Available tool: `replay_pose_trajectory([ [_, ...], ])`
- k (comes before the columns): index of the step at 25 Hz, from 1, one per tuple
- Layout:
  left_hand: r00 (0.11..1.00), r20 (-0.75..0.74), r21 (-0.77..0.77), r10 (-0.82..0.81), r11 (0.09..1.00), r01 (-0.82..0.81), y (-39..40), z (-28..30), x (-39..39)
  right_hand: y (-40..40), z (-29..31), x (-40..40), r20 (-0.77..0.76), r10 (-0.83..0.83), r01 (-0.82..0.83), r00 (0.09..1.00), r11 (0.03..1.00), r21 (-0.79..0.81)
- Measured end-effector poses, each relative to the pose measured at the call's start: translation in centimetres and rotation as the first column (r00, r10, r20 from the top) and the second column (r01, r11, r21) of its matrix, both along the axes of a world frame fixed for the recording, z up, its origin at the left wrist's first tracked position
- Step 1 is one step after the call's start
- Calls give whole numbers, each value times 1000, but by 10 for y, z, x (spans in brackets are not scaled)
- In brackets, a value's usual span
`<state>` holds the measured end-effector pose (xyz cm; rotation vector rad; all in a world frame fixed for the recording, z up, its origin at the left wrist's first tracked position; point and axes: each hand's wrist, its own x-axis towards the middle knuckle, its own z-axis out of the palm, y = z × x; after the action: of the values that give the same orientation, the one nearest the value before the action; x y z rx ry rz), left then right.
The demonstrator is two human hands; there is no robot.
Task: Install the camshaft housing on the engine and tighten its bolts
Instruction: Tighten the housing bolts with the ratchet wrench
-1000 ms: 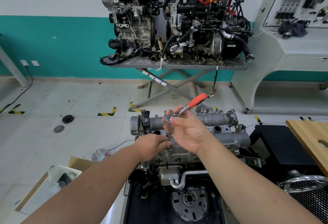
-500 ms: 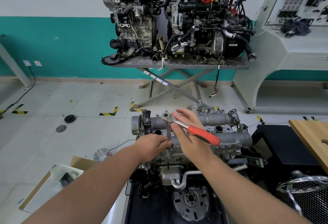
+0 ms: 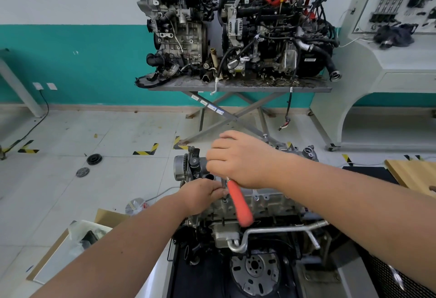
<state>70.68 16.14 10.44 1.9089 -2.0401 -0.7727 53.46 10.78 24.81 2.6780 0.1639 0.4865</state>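
Nearest the camera, the orange handle of the ratchet wrench (image 3: 240,205) now points toward the viewer and down, its tip over the near face of the engine (image 3: 266,205). A second ago that handle stuck out to the far right above the right hand, and half a second ago it lay off to the right across the housing, so it has swept roughly half a turn clockwise around the bolt. I take that as a tightening stroke on a bolt at the near left edge of the housing; how snug the bolt is cannot be read from here. Just left of the handle, the left hand (image 3: 200,195) has stayed where it was, its fingers pinched together around the thin extension shaft (image 3: 223,183) that runs down from the wrench head to the bolt, steadying it upright. Above it, the right hand (image 3: 240,158) has rolled palm down over the wrench head; its fingers curl down and look closed over the head, though the head itself is hidden beneath them, so the exact grip cannot be told. Behind both hands the camshaft housing (image 3: 304,152) sits on top of the engine, running left to right, with its far right end showing past the right wrist. Farther off, two other engines stand on a grey scissor table (image 3: 236,89) against the teal wall.
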Motion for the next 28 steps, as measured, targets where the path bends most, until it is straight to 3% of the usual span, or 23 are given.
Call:
replay_pose_trajectory([
  [2,1000,-15,2,14,1000,-14,0,-1,0,13,5,8,-92,-239,236,967,971,-47],
  [5,1000,-16,23,22,1000,-21,1,1,-1,30,6,35,-262,-607,632,750,775,15],
  [7,1000,-6,26,11,1000,-11,1,-2,1,28,11,49,-326,-652,715,684,687,127],
  [9,1000,-14,12,6,1000,-6,2,0,0,15,20,48,-493,-537,723,685,584,369],
  [11,1000,30,-9,-5,1000,5,2,-1,-1,5,26,40,-617,-320,695,719,312,647],
  [13,994,100,-11,-44,999,46,3,-2,-1,4,24,34,-613,-187,618,768,-35,785],
  [15,998,56,0,-33,999,33,5,-1,1,8,17,36,-533,-240,447,811,-333,830],
  [17,1000,30,-25,-8,1000,8,6,0,1,14,6,43,-424,-387,97,819,-634,767],
  [18,999,36,-36,-2,999,3,6,0,0,17,0,46,-370,-467,-124,803,-738,663],
  [19,999,39,-41,4,999,-3,6,2,-1,19,-5,49,-326,-557,-328,764,-770,548],
  [21,999,31,-54,12,999,-11,8,4,-2,23,-18,52,-276,-699,-581,660,-708,401],
  [25,1000,-18,-47,-6,999,5,11,13,-7,33,-26,51,-240,-807,-739,540,-591,323],
  [28,1000,-31,-42,-3,999,1,10,13,-6,32,-23,48,-211,-820,-784,533,-572,242],
])
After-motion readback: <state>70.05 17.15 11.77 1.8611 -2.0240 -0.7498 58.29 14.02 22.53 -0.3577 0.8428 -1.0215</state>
